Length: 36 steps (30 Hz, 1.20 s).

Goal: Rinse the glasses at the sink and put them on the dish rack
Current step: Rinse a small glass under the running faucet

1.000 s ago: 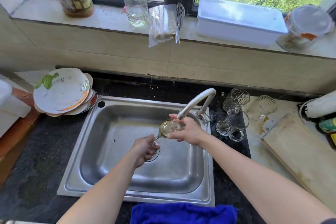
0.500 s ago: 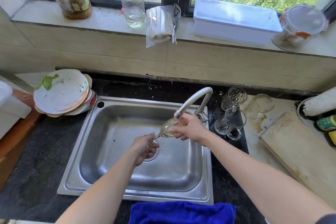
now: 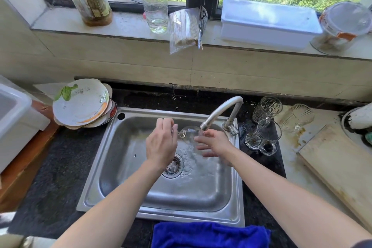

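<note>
Pinching wine glass point(image 3: 190, 131) stem in left hand point(image 3: 162, 145) under faucet point(image 3: 221, 112), right hand point(image 3: 213, 143) spread beside; glass mug point(image 3: 262, 137) centre-right, plates point(image 3: 80, 102) centre-left.

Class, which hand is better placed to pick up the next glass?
Right: the right hand is open, nearer the glasses right of the sink; the left hand holds the wine glass.

The stemmed glass point(image 3: 190, 133) is held over the sink point(image 3: 181, 215), under the tap point(image 3: 221, 110) spout. Left of the sink, plates point(image 3: 80, 104) are stacked on the surface point(image 3: 60, 167); three glasses point(image 3: 261, 137) are set right of the tap, a board point(image 3: 338, 167) beyond them. A cloth point(image 3: 209, 235) is laid before the sink.
</note>
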{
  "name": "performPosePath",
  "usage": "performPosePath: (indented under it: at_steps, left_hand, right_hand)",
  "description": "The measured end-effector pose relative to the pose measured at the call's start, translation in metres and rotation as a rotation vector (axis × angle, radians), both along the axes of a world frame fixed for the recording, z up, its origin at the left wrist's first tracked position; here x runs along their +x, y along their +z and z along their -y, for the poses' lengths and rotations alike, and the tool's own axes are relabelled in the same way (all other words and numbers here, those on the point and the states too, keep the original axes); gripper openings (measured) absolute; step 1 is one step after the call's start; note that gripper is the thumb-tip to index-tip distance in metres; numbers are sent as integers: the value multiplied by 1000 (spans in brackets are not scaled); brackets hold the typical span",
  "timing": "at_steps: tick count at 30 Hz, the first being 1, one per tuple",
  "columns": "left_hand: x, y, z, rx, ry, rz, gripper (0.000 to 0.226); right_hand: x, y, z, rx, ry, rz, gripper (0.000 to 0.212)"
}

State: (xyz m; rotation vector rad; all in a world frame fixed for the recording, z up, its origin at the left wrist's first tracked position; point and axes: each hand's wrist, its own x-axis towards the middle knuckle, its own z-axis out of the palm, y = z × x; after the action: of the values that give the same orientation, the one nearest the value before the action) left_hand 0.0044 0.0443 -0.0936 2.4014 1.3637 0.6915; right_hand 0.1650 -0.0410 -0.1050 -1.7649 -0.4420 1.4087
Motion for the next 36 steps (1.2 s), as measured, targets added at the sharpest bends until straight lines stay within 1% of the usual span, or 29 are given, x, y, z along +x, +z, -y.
performPosePath:
  at_steps: [1,2,3,4,5,7,8,9,10,11,13,15,16,18,20,22,24,27,31,34,36]
  left_hand:
    - [-1,-2,-1,-22,-2,65,25]
    - [0,-7,-3,-109,19,143,22]
    - [1,-15,-6,-252,70,214,21]
    - [4,-22,-11,-453,144,268,23]
    - [8,-31,-15,-705,227,321,26]
    - [18,-46,-20,-1197,340,424,23]
    - [23,-49,-21,-1367,363,455,19]
    - [27,-53,-23,-1472,369,467,18]
    - [32,-56,-26,-1530,363,469,20]
    - [37,-59,-29,-1556,353,466,21]
    - [48,-65,-32,-1576,336,450,20]
    - [59,-68,-31,-1576,332,423,11]
    - [64,-69,-29,-1574,320,422,12]
    - [70,-72,-27,-1560,306,446,18]
    - [70,-74,-29,-1504,333,503,17]
    - [67,-76,-34,-1423,369,539,13]
    - [66,-76,-34,-1376,367,553,16]
    - [69,-75,-31,-1373,347,571,20]
    - [59,-76,-38,-1333,395,578,20]
    - [62,-75,-30,-1349,357,532,14]
    - [61,-74,-31,-1351,363,516,12]
  right_hand:
    - [-2,3,-1,25,-29,-41,28]
    - [-3,7,-1,57,-54,-66,20]
    - [-4,10,-2,91,-73,-64,16]
    - [-5,12,-2,120,-71,-23,14]
    - [-6,14,-2,142,-38,77,14]
    - [-8,14,-1,151,120,390,17]
    - [-7,14,1,157,226,545,16]
    - [-6,14,4,172,333,679,12]
    - [-4,14,7,196,431,788,7]
    - [-2,14,11,234,510,880,4]
    - [2,10,21,325,611,1016,4]
    - [4,7,26,358,668,1104,11]
    - [3,6,26,326,694,1126,18]
    - [-1,7,23,195,765,1123,34]
    - [0,6,25,111,842,1086,42]
    - [1,6,31,116,872,1064,43]
    - [0,5,29,112,870,1072,44]
    - [-6,7,19,93,815,1089,43]
    - [-2,8,27,188,891,1072,43]
    - [-8,11,18,114,862,1118,42]
    - [-10,12,16,136,876,1118,41]
